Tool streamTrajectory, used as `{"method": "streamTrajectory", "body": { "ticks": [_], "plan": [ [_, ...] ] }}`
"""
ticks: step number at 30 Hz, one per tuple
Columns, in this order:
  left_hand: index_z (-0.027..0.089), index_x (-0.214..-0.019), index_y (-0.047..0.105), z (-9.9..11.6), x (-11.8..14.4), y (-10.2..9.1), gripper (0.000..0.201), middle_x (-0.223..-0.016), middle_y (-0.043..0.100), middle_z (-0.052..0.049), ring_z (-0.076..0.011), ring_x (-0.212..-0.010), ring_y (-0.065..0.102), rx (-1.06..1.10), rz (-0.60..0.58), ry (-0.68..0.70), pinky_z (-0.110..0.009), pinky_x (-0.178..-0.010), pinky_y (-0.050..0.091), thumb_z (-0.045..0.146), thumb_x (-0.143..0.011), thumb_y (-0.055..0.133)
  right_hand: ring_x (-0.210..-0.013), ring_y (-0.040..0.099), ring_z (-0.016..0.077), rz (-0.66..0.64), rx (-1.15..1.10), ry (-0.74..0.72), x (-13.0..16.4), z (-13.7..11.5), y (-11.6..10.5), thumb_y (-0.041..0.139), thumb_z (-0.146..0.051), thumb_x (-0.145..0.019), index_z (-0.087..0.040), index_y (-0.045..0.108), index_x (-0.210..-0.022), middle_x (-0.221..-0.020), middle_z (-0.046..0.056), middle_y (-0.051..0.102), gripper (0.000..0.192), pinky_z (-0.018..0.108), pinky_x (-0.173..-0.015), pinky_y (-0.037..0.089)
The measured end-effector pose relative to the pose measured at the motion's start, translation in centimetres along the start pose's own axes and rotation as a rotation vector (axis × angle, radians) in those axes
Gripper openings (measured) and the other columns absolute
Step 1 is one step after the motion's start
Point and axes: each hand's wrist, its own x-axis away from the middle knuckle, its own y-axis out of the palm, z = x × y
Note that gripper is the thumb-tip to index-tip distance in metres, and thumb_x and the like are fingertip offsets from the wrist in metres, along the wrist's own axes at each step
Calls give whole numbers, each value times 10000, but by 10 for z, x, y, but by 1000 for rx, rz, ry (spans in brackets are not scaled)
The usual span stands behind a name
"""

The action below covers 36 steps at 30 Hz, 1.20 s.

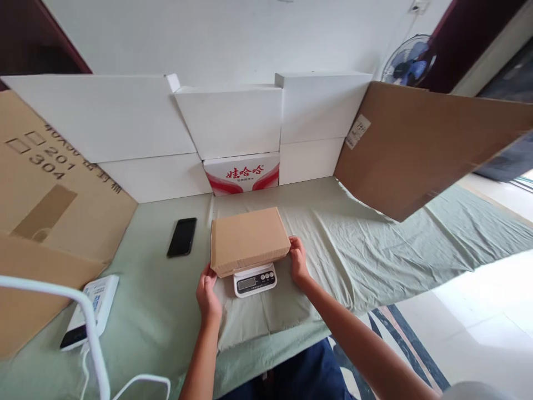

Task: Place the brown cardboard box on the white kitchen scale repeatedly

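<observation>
A brown cardboard box (250, 239) rests on or just over a small white kitchen scale (255, 280), covering its platform. Only the front of the scale, with its grey display and round buttons, shows below the box. My left hand (207, 293) grips the box's near left corner. On the other side my right hand (298, 258) holds the near right corner, fingers partly hidden against the cardboard. Whether the box's full weight lies on the scale, I cannot tell.
A black phone (182, 237) lies left of the box. Farther left are a white device (92, 311) and a curved white stand (89, 316). White boxes (233, 122) line the back; large cardboard panels (416, 144) flank the green-clothed table (154, 300). A fan (408, 61) stands behind.
</observation>
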Motion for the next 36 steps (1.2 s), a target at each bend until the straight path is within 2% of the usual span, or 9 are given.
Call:
{"method": "streamTrajectory", "body": {
  "ticks": [4, 8, 12, 17, 26, 32, 36],
  "plan": [
    [245, -1163, 736, -13, -6, -7, 419, -1156, 770, -111, -371, -1241, 703, -23, -4, -7, -601, -1151, 499, 519, -889, 577, -849, 602, 255, 50, 39, -2, 3, -8, 5, 497, -319, -691, -270, 589, -912, -859, 33, 638, 245, 402, -810, 539],
    [251, -1191, 723, -18, -11, -6, 406, -1143, 765, -94, -348, -1246, 698, -33, -88, 49, -582, -1183, 469, 483, -905, 552, -843, 594, 249, 47, 121, -49, 5, -14, 6, 479, -333, -718, -265, 585, -864, -837, 32, 633, 193, 389, -797, 523],
    [208, -1254, 696, -8, -5, 0, 446, -1224, 754, -142, -333, -1261, 693, -69, -145, 22, -551, -1180, 463, 456, -931, 514, -798, 543, 221, 72, 139, -55, 5, -16, 9, 494, -348, -703, -243, 581, -798, -795, 22, 599, 166, 344, -743, 479],
    [188, -1412, 633, 0, 0, 6, 548, -1502, 627, -196, -321, -1429, 587, -21, -166, 79, -490, -1215, 428, 502, -990, 478, -706, 448, 179, 99, 162, -65, 4, -9, 11, 478, -379, -757, -245, 506, -715, -696, -17, 506, 143, 297, -671, 405],
    [141, -1434, 618, -1, -6, 12, 597, -1524, 604, -225, -297, -1459, 558, 3, -138, 118, -462, -1237, 399, 537, -1018, 455, -674, 406, 158, 96, 183, -139, 3, -4, 12, 492, -406, -849, -233, 502, -687, -677, -37, 467, 237, 282, -634, 331],
    [171, -1446, 624, 5, -6, 12, 610, -1550, 598, -188, -290, -1486, 534, -10, -115, 176, -435, -1238, 413, 569, -1022, 440, -721, 473, 159, 45, 154, -164, -1, 3, 9, 504, -447, -891, -224, 549, -764, -748, -21, 542, 261, 262, -657, 400],
    [177, -1495, 605, 9, -1, 10, 681, -1594, 559, -183, -294, -1507, 513, 65, -174, 260, -432, -1261, 388, 633, -1012, 453, -855, 598, 183, -2, 112, -167, -3, 8, 7, 456, -545, -947, -221, 610, -935, -942, 26, 662, 359, 291, -757, 511]
  ]
}}
